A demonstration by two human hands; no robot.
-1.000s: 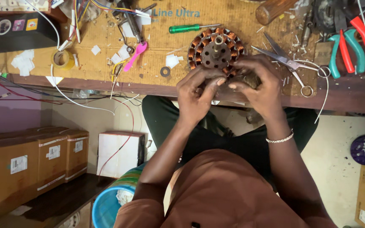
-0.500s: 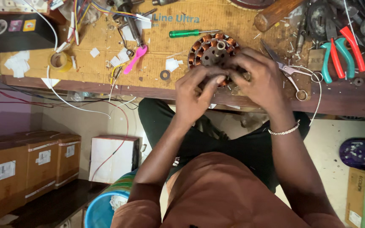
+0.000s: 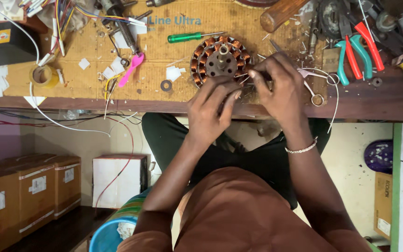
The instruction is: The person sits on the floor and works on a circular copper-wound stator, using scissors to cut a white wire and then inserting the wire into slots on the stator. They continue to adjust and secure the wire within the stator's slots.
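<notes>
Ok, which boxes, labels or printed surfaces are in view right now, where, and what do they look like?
Brown cartons: lower left on the floor, taped, with small white labels.
White box: on the floor right of the cartons, square.
Brown box: lower right, printed side.
Bench cardboard: under the tools, tan, with blue print.
Black box: top left, small coloured stickers.

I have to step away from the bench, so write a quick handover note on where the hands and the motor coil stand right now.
Left hand: fingertips at the near edge of the copper-wound motor coil, pinching something too small to tell.
Right hand: at the coil's right edge, on thin wire ends.
The coil lies flat on the workbench.
Done: windings are in place around the coil.
Left: loose wire ends at the near-right edge. The green screwdriver and pliers lie unused.
</notes>
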